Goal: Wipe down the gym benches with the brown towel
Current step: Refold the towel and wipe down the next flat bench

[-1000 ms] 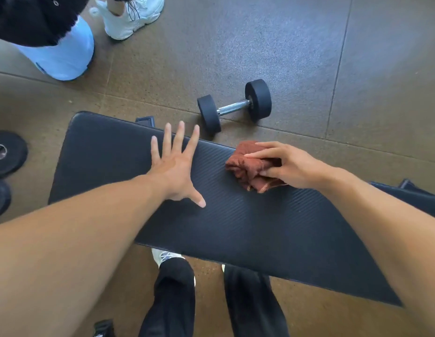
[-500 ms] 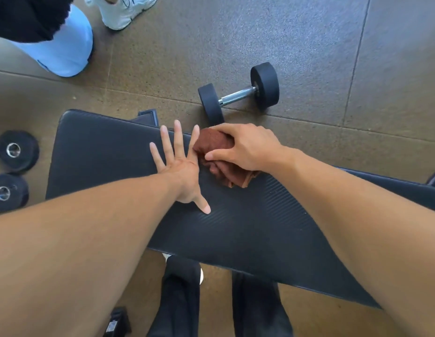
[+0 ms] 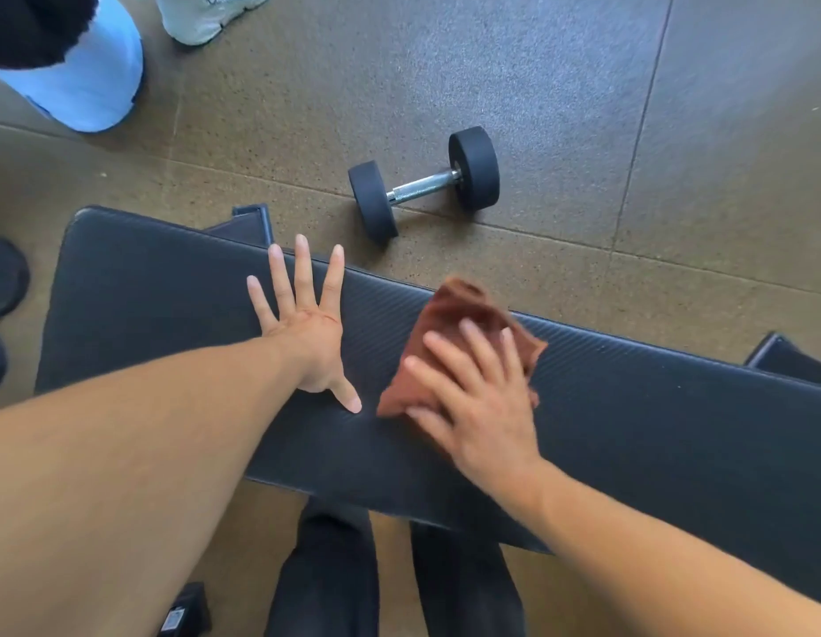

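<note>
A black padded gym bench [image 3: 629, 420] runs across the view from left to right. My left hand [image 3: 307, 333] lies flat on the pad with fingers spread and holds nothing. The brown towel [image 3: 454, 324] is crumpled on the pad just to the right of it. My right hand [image 3: 472, 397] presses down on the towel with fingers spread over it, blurred by motion; the hand hides the towel's near part.
A black dumbbell [image 3: 422, 186] lies on the rubber floor just beyond the bench. Black weight plates [image 3: 4, 278] sit at the left edge. Another person's white shoe [image 3: 206, 16] and light blue clothing [image 3: 87, 85] are at top left. My dark trouser legs [image 3: 325, 577] stand below the bench.
My right hand slid the towel back to the right, away from my left hand, and flattened over it. My left hand stayed planted on the pad.
</note>
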`<state>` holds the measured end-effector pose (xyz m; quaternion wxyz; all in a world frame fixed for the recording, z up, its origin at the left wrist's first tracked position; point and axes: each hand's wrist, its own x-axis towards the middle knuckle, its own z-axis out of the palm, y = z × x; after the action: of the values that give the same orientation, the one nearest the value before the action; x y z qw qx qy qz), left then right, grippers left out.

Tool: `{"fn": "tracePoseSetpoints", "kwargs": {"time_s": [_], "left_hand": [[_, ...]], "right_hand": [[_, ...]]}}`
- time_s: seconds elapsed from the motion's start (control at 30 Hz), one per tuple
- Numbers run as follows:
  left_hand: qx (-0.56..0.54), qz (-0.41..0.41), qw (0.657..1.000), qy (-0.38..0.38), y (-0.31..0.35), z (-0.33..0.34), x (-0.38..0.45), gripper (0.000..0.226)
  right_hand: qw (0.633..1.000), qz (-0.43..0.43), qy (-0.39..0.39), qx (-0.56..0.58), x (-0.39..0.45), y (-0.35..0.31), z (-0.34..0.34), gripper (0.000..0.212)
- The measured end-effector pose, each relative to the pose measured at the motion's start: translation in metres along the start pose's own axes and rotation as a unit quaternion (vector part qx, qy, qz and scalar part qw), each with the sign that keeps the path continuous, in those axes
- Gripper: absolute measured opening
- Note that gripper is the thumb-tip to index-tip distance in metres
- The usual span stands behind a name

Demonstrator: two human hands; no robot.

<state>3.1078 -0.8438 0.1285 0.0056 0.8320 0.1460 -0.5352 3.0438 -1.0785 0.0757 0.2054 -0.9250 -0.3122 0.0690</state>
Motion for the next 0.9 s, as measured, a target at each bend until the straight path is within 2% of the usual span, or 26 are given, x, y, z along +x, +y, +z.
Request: {"fn": "tracePoseSetpoints", "kwargs": {"time_s": [0.07,0.13,0.23,0.3,0.37,0.47,0.53,0.73,0.83,0.9], "left_hand": [[-0.003,0.005,1.0,0.003,-0.001,0.0,0.0,0.185],[-0.001,0.015,1.0,0.009,-0.002,0.002,0.001,0.183],[-0.003,0.025,1.0,0.018,-0.004,0.004,0.002,0.184],[-0.003,0.028,0.999,0.026,-0.005,0.005,0.001,0.186],[-0.009,0.033,0.999,0.033,-0.005,0.006,0.001,0.188],[-0.022,0.048,0.998,0.046,-0.007,0.009,0.001,0.187],[-0.017,0.06,0.996,0.062,-0.01,0.014,0.003,0.187],[-0.04,0.112,0.986,0.117,-0.019,0.025,0.001,0.186],[-0.045,0.142,0.979,0.141,-0.027,0.031,0.002,0.181],[-0.042,0.172,0.971,0.158,-0.036,0.034,0.003,0.175]], "right_hand": [[0.993,-0.104,-0.061,-0.011,-0.028,-0.031,0.017,0.048],[0.987,-0.126,-0.095,-0.017,-0.045,-0.046,0.026,0.049],[0.985,-0.141,-0.089,-0.031,-0.033,-0.029,0.023,0.049],[0.991,-0.109,-0.059,-0.043,-0.014,-0.002,0.009,0.048],[0.998,-0.009,-0.026,-0.053,0.015,0.026,-0.003,0.048],[0.989,0.143,-0.005,-0.049,0.052,0.04,-0.012,0.053],[0.979,0.201,-0.004,-0.04,0.062,0.035,-0.011,0.056],[0.965,0.255,0.05,-0.024,0.038,-0.012,0.009,0.05],[0.973,0.225,0.045,-0.019,0.006,-0.046,0.024,0.051],[0.983,0.18,0.012,-0.038,-0.025,-0.067,0.034,0.051]]}}
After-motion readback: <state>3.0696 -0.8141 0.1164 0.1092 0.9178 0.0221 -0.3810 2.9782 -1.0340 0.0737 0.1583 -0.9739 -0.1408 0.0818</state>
